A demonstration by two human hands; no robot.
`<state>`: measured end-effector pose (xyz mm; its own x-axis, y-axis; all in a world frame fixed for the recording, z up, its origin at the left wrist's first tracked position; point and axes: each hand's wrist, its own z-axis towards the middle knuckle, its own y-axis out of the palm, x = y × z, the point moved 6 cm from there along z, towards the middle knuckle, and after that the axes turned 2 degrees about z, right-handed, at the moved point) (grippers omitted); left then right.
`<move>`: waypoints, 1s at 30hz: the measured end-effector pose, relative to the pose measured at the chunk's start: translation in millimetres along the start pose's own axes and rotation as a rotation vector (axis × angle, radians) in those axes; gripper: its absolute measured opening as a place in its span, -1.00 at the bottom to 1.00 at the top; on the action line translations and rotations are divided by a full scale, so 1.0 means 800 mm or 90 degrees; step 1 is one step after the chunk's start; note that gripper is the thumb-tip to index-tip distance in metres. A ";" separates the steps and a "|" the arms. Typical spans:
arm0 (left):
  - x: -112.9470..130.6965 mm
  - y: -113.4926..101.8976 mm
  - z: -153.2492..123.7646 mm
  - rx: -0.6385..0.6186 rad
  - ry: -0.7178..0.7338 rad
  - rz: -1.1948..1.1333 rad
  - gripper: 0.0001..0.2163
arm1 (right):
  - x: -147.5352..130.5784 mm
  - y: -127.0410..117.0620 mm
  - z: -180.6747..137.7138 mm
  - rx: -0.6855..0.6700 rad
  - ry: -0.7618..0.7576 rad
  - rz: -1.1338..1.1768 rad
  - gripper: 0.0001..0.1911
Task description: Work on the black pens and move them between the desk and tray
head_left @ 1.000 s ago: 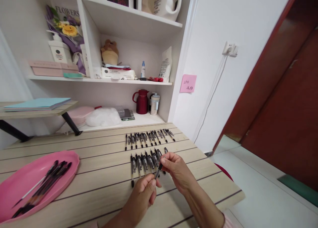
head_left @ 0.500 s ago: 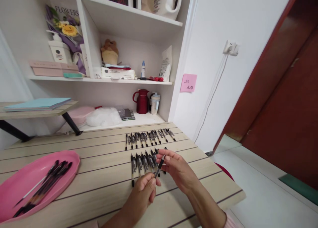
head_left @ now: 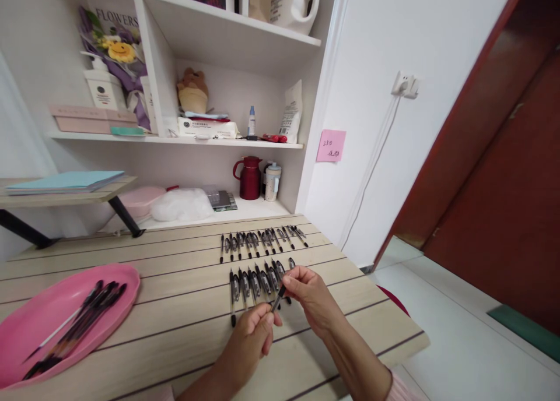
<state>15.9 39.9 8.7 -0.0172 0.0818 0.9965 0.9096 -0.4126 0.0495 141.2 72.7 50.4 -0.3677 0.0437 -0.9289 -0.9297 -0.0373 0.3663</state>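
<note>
Above the table point(head_left: 184, 309), a pen point(head_left: 279, 298) is gripped at its near end by the curled left hand point(head_left: 250, 340), its far end pinched by the right hand point(head_left: 311, 296).

We see a black-and-clear pen point(head_left: 279, 297), a pink tray point(head_left: 35, 308), a pale tabletop point(head_left: 175, 319) striped dark, a deep-red jug point(head_left: 249, 180).

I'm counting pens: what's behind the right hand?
The nearer row of pens runs partly behind the right hand, a dark tip showing above it. What the hand covers can't be seen.
</note>
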 end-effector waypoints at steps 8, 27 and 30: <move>0.002 -0.002 0.000 0.007 0.007 0.005 -0.77 | 0.002 0.004 0.001 -0.043 0.018 0.036 -0.77; -0.016 -0.021 0.017 0.082 -0.050 -0.115 -0.61 | -0.007 -0.084 0.099 0.199 -0.036 -0.882 -0.94; -0.015 -0.020 0.016 0.081 -0.049 -0.107 -0.62 | 0.008 -0.088 0.109 0.214 -0.020 -0.853 -0.87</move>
<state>7.2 57.2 -4.6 -0.1465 0.2107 0.9665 0.9416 -0.2697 0.2015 202.6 162.9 23.6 0.8062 -0.1234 -0.5786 -0.5282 0.2901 -0.7980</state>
